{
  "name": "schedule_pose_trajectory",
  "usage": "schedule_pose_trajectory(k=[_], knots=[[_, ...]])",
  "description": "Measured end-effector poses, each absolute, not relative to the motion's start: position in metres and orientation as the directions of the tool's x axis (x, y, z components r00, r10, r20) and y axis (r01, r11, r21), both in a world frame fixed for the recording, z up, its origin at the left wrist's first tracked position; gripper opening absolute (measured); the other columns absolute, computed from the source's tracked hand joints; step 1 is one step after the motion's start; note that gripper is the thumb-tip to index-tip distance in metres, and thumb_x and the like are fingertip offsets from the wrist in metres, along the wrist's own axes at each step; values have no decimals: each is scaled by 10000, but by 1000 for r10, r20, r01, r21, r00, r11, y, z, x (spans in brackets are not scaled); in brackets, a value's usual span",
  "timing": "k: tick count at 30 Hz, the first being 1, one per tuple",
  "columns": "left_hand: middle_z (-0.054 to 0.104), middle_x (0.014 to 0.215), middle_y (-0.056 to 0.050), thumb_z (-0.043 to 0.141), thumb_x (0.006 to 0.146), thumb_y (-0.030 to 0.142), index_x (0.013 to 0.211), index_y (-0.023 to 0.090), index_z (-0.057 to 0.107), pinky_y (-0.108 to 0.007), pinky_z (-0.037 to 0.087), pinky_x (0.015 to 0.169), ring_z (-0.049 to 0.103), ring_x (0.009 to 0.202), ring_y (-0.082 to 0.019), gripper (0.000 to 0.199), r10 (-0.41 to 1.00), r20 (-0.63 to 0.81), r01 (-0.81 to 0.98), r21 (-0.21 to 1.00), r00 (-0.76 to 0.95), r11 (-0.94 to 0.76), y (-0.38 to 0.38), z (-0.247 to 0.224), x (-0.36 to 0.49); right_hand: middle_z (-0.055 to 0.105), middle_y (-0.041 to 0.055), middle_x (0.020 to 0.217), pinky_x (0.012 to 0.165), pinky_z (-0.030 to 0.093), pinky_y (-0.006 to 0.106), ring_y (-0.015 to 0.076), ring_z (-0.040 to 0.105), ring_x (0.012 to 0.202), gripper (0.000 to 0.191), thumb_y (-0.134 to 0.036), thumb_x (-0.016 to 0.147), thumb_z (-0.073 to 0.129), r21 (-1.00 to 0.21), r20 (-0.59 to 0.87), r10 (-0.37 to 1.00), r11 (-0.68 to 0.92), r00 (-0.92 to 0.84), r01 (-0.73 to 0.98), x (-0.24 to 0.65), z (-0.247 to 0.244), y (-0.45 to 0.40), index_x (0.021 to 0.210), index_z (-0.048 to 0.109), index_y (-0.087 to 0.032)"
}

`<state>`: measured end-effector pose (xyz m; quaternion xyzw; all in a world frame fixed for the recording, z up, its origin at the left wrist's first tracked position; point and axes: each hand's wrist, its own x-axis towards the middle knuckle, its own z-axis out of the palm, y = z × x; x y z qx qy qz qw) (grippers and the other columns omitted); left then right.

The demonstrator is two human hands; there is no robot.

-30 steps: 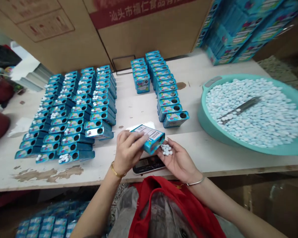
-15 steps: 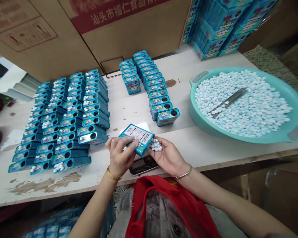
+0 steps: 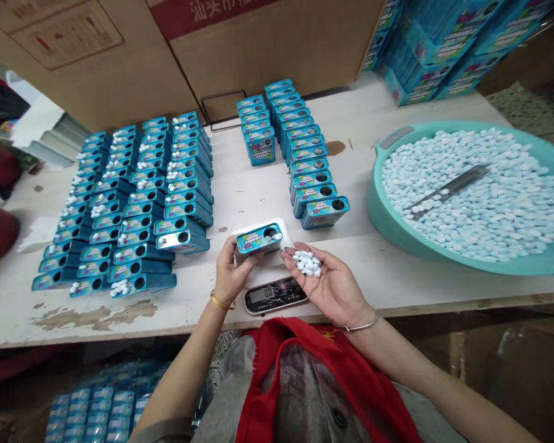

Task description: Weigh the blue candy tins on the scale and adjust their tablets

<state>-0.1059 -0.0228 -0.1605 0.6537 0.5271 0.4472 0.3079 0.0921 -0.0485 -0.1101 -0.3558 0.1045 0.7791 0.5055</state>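
My left hand (image 3: 233,271) grips a small blue candy tin (image 3: 258,238) by its near side, fingers closed around it. The tin stands upright at the white scale tray (image 3: 281,229), with a few white candies at its round opening. Palm up, my right hand (image 3: 337,286) cups a small heap of white candies (image 3: 307,263) just right of the tin. Below the tin lies the dark display of the digital scale (image 3: 274,295), which seems to read zero. Whether the tin touches the tray is hard to tell.
To the left stand rows of blue tins (image 3: 141,197), many with candies on top. More tins (image 3: 305,141) are lined up at centre back. A turquoise tub (image 3: 378,212) of candies holds a metal scoop (image 3: 457,184) on the right. Cardboard boxes (image 3: 268,55) back the table.
The tin has gone from tilted over my right palm to upright at the scale tray. My right hand has moved away from it to the right, still carrying candies. The view has shifted.
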Motion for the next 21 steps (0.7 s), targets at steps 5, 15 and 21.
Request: schedule_pose_trajectory(k=[5,15,21], knots=[[553,1191,-110,706,743,343,1257,200,463,-411,451,930,517,1108,-240,586,883,468,666,646,40,-372,-40,-136,-107,716,159,973,893,539,322,230,649,1036,220,-129,861,441,-204,-688,688,-490,-232,-847,99,-108,-60,941,639,-76],[594,982,-80,444,910,261,1007,162,567,-283,514,668,590,838,-175,186,797,269,693,394,540,-603,-95,-129,-6,727,108,971,811,571,311,188,674,966,234,-159,842,445,-160,-761,585,-589,-281,-792,113,-120,-88,915,666,-137],[555,939,-71,426,900,174,956,153,547,-256,472,566,561,755,-146,135,781,221,706,338,584,-623,-89,-137,9,718,96,1020,960,495,407,216,636,1054,209,-191,810,470,-181,-766,592,-572,-250,-800,122,-128,-93,853,674,-166]])
